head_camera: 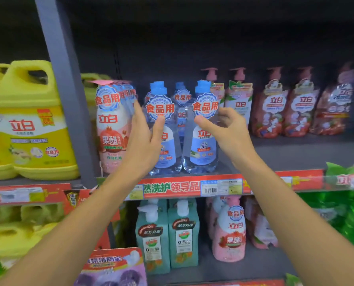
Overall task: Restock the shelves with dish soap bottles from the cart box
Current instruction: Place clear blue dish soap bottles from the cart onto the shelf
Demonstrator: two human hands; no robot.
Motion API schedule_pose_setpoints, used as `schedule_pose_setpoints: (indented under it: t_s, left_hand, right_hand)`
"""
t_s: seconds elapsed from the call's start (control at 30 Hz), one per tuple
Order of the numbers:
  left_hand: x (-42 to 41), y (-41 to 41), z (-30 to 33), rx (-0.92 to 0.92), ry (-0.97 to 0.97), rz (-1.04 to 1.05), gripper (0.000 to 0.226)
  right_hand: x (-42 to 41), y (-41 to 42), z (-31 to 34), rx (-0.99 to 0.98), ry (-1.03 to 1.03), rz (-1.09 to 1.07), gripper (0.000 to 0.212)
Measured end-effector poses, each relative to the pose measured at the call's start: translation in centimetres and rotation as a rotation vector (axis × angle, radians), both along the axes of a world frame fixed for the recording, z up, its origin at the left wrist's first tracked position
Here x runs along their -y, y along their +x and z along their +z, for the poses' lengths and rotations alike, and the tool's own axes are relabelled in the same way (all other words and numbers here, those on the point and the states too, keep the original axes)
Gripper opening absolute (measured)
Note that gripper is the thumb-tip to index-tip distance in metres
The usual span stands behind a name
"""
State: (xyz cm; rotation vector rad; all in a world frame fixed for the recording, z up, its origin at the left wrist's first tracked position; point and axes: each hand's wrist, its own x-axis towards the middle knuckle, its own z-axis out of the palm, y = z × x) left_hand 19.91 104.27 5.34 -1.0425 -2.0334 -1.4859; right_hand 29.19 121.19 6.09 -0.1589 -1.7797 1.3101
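Shelf [192,183], upper tier, front edge with red price strip.

Item: two clear dish soap bottles with blue caps, standing upright side by side at the shelf front. Left bottle [167,145]; right bottle [203,141]. A third bottle of the same kind [181,104] stands behind, in the gap between them.

Left hand [145,137]: fingers straight and spread, resting against the left bottle's side, thumb across its front; nothing gripped. Right hand [223,124]: fingers loosely curled round the right bottle's shoulder, thumb on the round label; looks like a light hold, though how firm I cannot tell.

Neighbours: pink bottle [112,129] just beside the left hand; pump bottle with a white label [239,104] and red pump bottles [271,112] to the right; yellow jugs [31,124] in the next bay. Cart box: not in view.

Step, as judged: straightening and fronting the pair.

Risks: both bottles sit close to the shelf lip, so a pull forward could tip one off. A sideways nudge from the left hand could knock the pink bottle. Pushing back too hard could topple the rear bottle.
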Motion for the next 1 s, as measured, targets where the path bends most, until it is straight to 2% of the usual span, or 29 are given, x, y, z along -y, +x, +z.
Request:
schedule_pose_setpoints:
  t_s: [0.2,0.33,0.5,0.73,1.0]
  left_hand:
    - [-0.5,0.9,-1.8,-0.080,0.019,0.125,0.073]
    - [-0.9,2.3,-3.5,-0.087,-0.013,0.336,0.080]
    - [-1.8,3.5,-3.3,-0.092,-0.052,0.501,0.093]
    - [-2.1,4.0,-2.9,-0.108,-0.135,0.647,0.096]
    - [-3.5,3.4,-2.0,-0.072,-0.181,0.668,0.082]
  right_hand:
    - [0.3,1.0,-1.6,0.279,0.237,-0.141,0.062]
    - [1.1,1.2,-3.1,0.318,0.389,-0.318,0.062]
    - [1.3,1.2,-3.8,0.278,0.387,-0.350,0.084]
    - [0.7,1.7,-4.5,0.266,0.394,-0.260,0.086]
    - [0.6,1.8,-4.4,0.271,0.363,-0.235,0.082]
